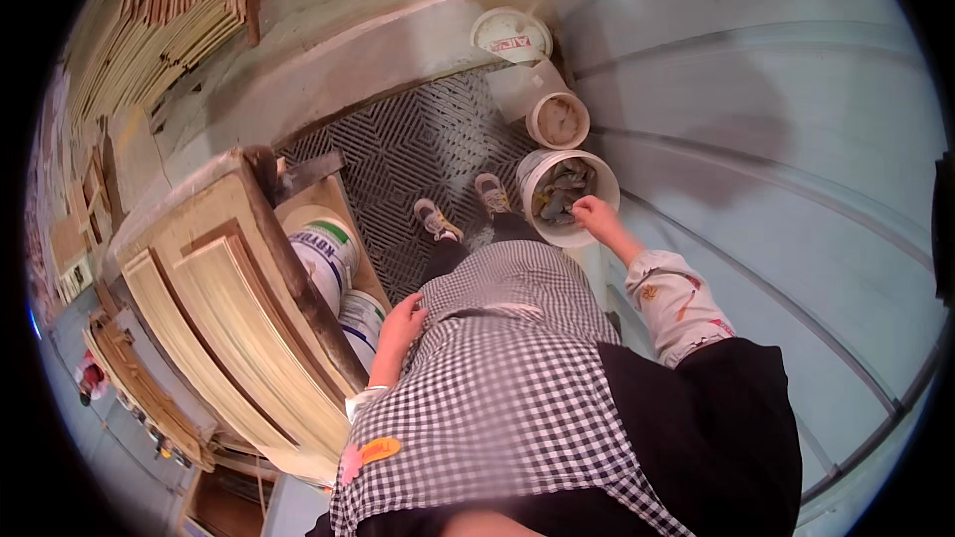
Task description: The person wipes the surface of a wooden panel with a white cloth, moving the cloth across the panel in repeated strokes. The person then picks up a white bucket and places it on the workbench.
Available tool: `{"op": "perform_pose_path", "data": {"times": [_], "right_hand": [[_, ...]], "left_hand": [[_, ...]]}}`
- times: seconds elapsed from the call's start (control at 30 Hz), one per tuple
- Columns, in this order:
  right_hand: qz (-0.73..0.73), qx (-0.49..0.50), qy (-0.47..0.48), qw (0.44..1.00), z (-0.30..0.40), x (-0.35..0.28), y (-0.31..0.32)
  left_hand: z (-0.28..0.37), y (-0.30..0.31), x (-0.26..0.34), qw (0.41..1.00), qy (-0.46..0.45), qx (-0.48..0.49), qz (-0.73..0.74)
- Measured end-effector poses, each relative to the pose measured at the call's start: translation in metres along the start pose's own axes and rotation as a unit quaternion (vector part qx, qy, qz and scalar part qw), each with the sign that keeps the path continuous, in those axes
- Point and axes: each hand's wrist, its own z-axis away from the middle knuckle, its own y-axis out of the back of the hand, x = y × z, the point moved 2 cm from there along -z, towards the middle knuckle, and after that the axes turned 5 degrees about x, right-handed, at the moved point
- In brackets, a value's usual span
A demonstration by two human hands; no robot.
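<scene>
My right hand (pixel 597 219) reaches over the near rim of a large white plastic bucket (pixel 536 165), its fingers bent towards the inside. Grey, crumpled pieces (pixel 561 198) lie in that bucket; their material is hard to make out. Whether anything small is between my right fingers cannot be seen. My left hand (pixel 403 322) hangs at my left side against the black-and-white checked apron (pixel 477 380), with nothing visible in it. Just beyond the large bucket stands a smaller white bucket (pixel 534 118) with pale brown contents (pixel 559 121).
To my left, a bench (pixel 250 186) carries stacked wooden panels (pixel 246 321), with labelled tubs (pixel 322 246) beneath. A round lid (pixel 513 33) lies past the buckets. Black ribbed matting (pixel 403 134) covers the floor; pale sheeting (pixel 746 104) walls the right. More boards (pixel 164 30) stand far left.
</scene>
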Motion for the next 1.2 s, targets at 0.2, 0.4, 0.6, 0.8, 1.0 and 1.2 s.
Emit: {"op": "perform_pose_path", "data": {"times": [0.2,0.4,0.6,0.8,1.0,1.2], "right_hand": [[-0.166,0.028,-0.103,0.980,-0.056,0.007,-0.010],[-0.063,0.044,-0.045,0.996,-0.129,-0.047,-0.025],[0.022,0.070,-0.076,0.994,-0.253,-0.021,-0.053],[0.335,0.176,-0.011,0.925,-0.348,0.087,-0.163],[0.201,0.148,-0.069,0.966,-0.391,0.112,-0.171],[0.232,0.102,0.036,0.967,-0.383,0.105,-0.149]], "left_hand": [[-0.076,-0.010,0.028,0.994,-0.036,-0.015,-0.098],[-0.163,-0.047,0.027,0.963,-0.127,0.057,-0.230],[-0.213,-0.077,0.044,0.959,-0.180,0.065,-0.208],[-0.224,-0.073,0.068,0.959,-0.211,0.078,-0.175],[-0.225,-0.074,0.075,0.953,-0.223,0.052,-0.196],[-0.224,-0.078,0.081,0.951,-0.235,0.059,-0.190]]}}
